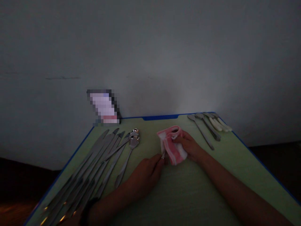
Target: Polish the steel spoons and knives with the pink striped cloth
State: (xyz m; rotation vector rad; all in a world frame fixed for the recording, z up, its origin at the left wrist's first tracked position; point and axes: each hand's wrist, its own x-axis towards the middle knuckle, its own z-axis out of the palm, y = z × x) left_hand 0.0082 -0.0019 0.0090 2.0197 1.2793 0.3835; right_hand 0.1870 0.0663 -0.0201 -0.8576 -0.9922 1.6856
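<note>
My right hand point(188, 145) is closed on a pink-and-white cloth point(175, 152), bunched above the middle of the table. Between the thumb and fingers of my left hand point(151, 168) is a thin piece of metal cutlery point(163, 155). Its other end is hidden in the cloth, so its kind does not show. To the left of my left hand lie several table knives point(94, 160) in a slanted row, partly covered by my forearm. Beside the knives, nearest that hand, are spoons point(134, 142) with shiny bowls.
At the back right lie more spoons point(202, 127) and several pieces with pale handles point(217, 124). A blurred-out phone-like screen point(104, 106) leans against the wall point(150, 62) at the back left. The pale green table point(188, 191) has a blue edge.
</note>
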